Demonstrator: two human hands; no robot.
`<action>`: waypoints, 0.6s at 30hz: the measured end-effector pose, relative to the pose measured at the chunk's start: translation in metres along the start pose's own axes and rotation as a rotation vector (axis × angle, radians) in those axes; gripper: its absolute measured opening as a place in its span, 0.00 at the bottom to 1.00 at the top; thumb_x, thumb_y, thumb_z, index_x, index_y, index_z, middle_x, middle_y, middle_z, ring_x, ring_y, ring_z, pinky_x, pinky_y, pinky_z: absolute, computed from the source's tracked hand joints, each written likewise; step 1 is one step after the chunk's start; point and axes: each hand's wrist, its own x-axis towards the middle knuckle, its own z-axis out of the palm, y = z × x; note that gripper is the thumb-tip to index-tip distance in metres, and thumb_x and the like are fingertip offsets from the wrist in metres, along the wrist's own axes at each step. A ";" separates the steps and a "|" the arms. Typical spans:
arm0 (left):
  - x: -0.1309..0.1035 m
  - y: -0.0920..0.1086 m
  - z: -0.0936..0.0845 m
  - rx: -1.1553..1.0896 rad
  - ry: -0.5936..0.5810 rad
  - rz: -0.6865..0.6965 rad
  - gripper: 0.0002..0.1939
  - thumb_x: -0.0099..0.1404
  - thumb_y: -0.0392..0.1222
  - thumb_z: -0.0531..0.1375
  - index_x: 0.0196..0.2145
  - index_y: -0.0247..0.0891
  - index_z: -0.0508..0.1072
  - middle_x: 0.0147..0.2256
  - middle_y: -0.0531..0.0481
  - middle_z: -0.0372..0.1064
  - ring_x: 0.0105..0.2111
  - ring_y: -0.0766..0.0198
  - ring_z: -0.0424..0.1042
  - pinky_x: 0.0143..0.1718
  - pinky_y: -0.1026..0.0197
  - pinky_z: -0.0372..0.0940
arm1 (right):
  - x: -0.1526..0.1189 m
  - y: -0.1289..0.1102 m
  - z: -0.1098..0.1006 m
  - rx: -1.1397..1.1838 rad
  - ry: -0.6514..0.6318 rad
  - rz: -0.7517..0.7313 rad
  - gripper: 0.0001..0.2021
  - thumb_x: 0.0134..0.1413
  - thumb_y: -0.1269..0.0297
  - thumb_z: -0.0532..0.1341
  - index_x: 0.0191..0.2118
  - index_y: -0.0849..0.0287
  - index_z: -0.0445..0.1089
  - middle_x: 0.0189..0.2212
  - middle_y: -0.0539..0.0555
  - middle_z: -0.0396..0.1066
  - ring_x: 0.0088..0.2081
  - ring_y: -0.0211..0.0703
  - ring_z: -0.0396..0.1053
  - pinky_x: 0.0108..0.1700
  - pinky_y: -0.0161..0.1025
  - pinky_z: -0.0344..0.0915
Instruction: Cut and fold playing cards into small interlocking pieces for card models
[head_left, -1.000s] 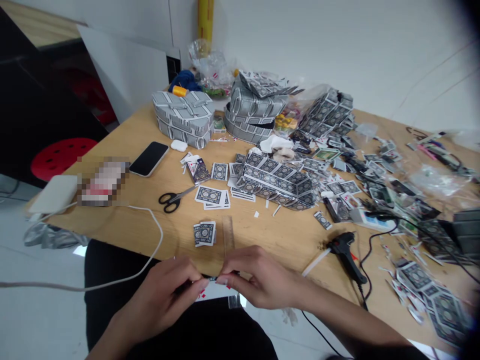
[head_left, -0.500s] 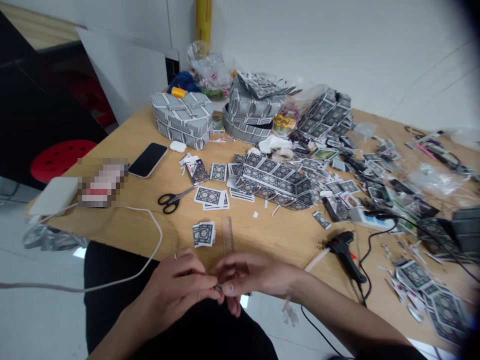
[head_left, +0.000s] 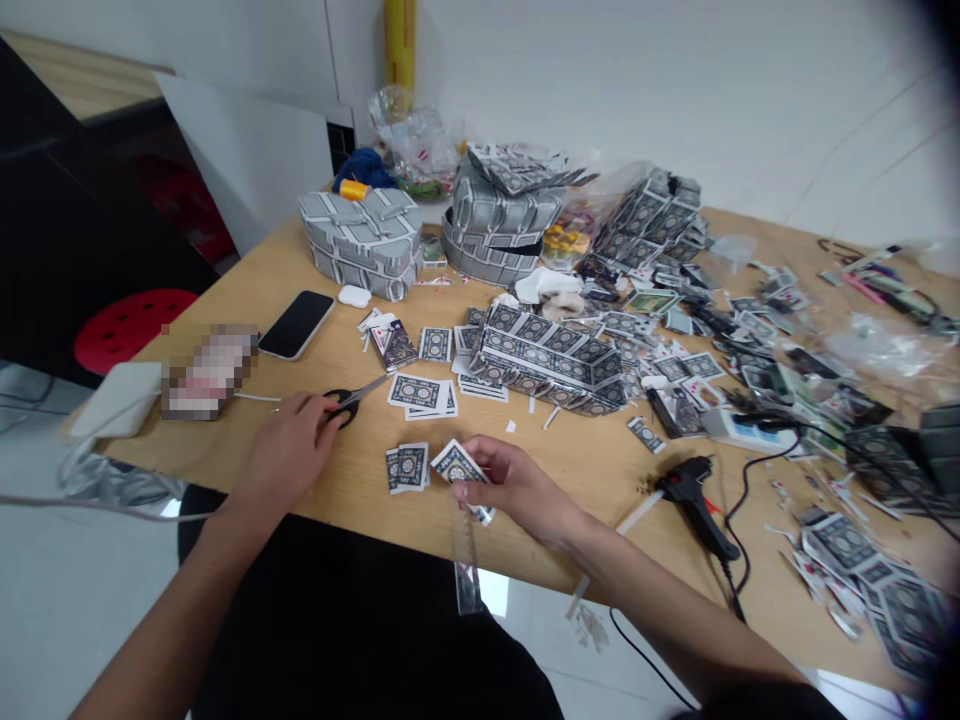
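Note:
The black-handled scissors [head_left: 367, 388] lie on the table at centre left, blades pointing right. My left hand [head_left: 296, 445] is on their handle loops, fingers curled over them. Near the table's front edge, my right hand [head_left: 517, 490] pinches a dark patterned playing card [head_left: 459, 462], held tilted. A clear ruler [head_left: 466, 575] runs down from under the same hand past the table edge; whether the fingers grip it too is hard to tell. Just left of that card lies a small pile of cut cards [head_left: 409, 468]. Beyond it are whole cards [head_left: 420, 394], face down.
A long open box made of cards [head_left: 551, 360] stands mid-table. Grey handbag-like boxes [head_left: 364, 240] are at the back. To the right are a black glue gun [head_left: 694, 500] with its cord, a white power strip [head_left: 750, 432] and heaps of card scraps. A phone [head_left: 297, 323] lies at left.
My hands were together at the table edge and have parted. The left went to the scissors; the right rose with a card now visible in it. The ruler has shifted toward me.

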 end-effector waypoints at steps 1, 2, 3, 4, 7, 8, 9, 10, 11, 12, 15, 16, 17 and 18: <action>0.004 0.000 0.001 0.021 -0.014 0.000 0.19 0.74 0.48 0.53 0.51 0.35 0.77 0.51 0.35 0.77 0.52 0.40 0.77 0.55 0.41 0.70 | 0.000 0.001 0.000 0.004 0.009 -0.004 0.22 0.42 0.60 0.84 0.40 0.58 0.77 0.32 0.46 0.76 0.32 0.34 0.71 0.36 0.34 0.67; 0.007 0.001 0.002 0.040 -0.030 -0.004 0.18 0.74 0.47 0.53 0.51 0.35 0.77 0.51 0.35 0.77 0.52 0.40 0.76 0.55 0.42 0.70 | 0.001 0.001 0.000 0.003 0.017 -0.007 0.22 0.41 0.61 0.84 0.41 0.58 0.78 0.33 0.46 0.77 0.31 0.34 0.72 0.35 0.34 0.68; 0.009 0.001 0.002 0.058 -0.044 -0.010 0.18 0.74 0.47 0.53 0.51 0.35 0.77 0.51 0.34 0.77 0.53 0.40 0.76 0.55 0.42 0.70 | 0.001 0.001 0.000 0.002 0.026 -0.011 0.23 0.41 0.61 0.84 0.42 0.58 0.78 0.34 0.47 0.78 0.31 0.34 0.72 0.35 0.34 0.68; 0.011 0.002 0.001 0.075 -0.057 -0.020 0.18 0.73 0.46 0.54 0.51 0.35 0.77 0.51 0.34 0.77 0.52 0.39 0.76 0.55 0.41 0.70 | 0.001 0.002 -0.001 -0.001 0.034 -0.017 0.23 0.41 0.62 0.84 0.43 0.58 0.79 0.34 0.47 0.79 0.31 0.34 0.73 0.35 0.34 0.69; 0.017 0.005 -0.003 0.106 -0.113 -0.037 0.18 0.73 0.46 0.54 0.51 0.34 0.77 0.51 0.32 0.76 0.52 0.38 0.76 0.55 0.41 0.70 | 0.001 0.003 -0.002 0.000 0.059 -0.038 0.25 0.40 0.63 0.84 0.45 0.57 0.80 0.38 0.49 0.81 0.33 0.36 0.75 0.38 0.35 0.72; 0.019 0.006 -0.004 0.107 -0.141 -0.039 0.17 0.74 0.46 0.54 0.50 0.34 0.76 0.51 0.32 0.76 0.52 0.37 0.76 0.55 0.41 0.70 | 0.002 0.003 -0.003 0.004 0.061 -0.041 0.25 0.39 0.63 0.84 0.45 0.57 0.80 0.38 0.49 0.81 0.33 0.37 0.76 0.37 0.36 0.72; 0.020 0.007 -0.005 0.107 -0.168 -0.040 0.17 0.74 0.45 0.53 0.49 0.34 0.76 0.51 0.31 0.76 0.52 0.37 0.76 0.54 0.41 0.70 | 0.002 0.004 -0.003 0.009 0.057 -0.040 0.25 0.39 0.63 0.84 0.46 0.56 0.80 0.37 0.49 0.82 0.32 0.37 0.76 0.36 0.36 0.72; 0.021 0.007 -0.006 0.106 -0.191 -0.040 0.16 0.74 0.45 0.53 0.47 0.34 0.76 0.50 0.31 0.76 0.51 0.36 0.77 0.54 0.40 0.70 | 0.002 0.004 -0.003 0.013 0.049 -0.037 0.26 0.40 0.62 0.84 0.46 0.56 0.79 0.36 0.49 0.82 0.31 0.37 0.76 0.34 0.36 0.72; 0.021 0.008 -0.007 0.106 -0.206 -0.042 0.15 0.74 0.44 0.53 0.46 0.34 0.76 0.49 0.30 0.75 0.51 0.36 0.77 0.53 0.40 0.70 | 0.003 0.004 -0.003 0.016 0.041 -0.034 0.26 0.41 0.61 0.84 0.46 0.56 0.79 0.34 0.49 0.81 0.30 0.37 0.76 0.32 0.35 0.71; 0.021 0.008 -0.007 0.104 -0.214 -0.045 0.15 0.74 0.44 0.52 0.46 0.34 0.75 0.49 0.29 0.75 0.50 0.35 0.77 0.52 0.39 0.70 | 0.003 0.004 -0.003 0.016 0.038 -0.030 0.25 0.42 0.61 0.83 0.47 0.56 0.79 0.33 0.49 0.81 0.29 0.37 0.75 0.30 0.34 0.69; 0.016 0.005 -0.009 0.080 -0.214 -0.073 0.15 0.74 0.43 0.50 0.48 0.33 0.73 0.51 0.26 0.75 0.52 0.33 0.77 0.52 0.38 0.70 | 0.001 0.002 -0.002 -0.006 0.064 -0.025 0.25 0.43 0.60 0.83 0.47 0.57 0.77 0.32 0.49 0.81 0.27 0.35 0.73 0.26 0.31 0.64; 0.013 0.003 -0.010 0.045 -0.209 -0.100 0.16 0.74 0.44 0.50 0.49 0.33 0.72 0.51 0.26 0.76 0.53 0.33 0.77 0.53 0.37 0.70 | 0.001 0.000 -0.002 -0.016 0.077 -0.027 0.25 0.43 0.60 0.82 0.47 0.57 0.77 0.32 0.49 0.81 0.26 0.34 0.72 0.25 0.31 0.61; 0.010 0.002 -0.012 0.007 -0.208 -0.126 0.16 0.74 0.45 0.50 0.50 0.34 0.71 0.51 0.27 0.76 0.53 0.34 0.78 0.53 0.37 0.70 | 0.000 -0.002 -0.001 -0.026 0.088 -0.030 0.25 0.43 0.60 0.82 0.47 0.58 0.76 0.31 0.49 0.80 0.25 0.34 0.71 0.24 0.30 0.59; 0.005 0.001 -0.014 -0.080 -0.199 -0.165 0.16 0.74 0.47 0.51 0.50 0.36 0.71 0.51 0.29 0.77 0.52 0.36 0.78 0.54 0.37 0.70 | -0.001 -0.004 0.000 -0.031 0.096 -0.036 0.25 0.43 0.60 0.82 0.47 0.58 0.76 0.29 0.48 0.79 0.24 0.33 0.69 0.23 0.30 0.56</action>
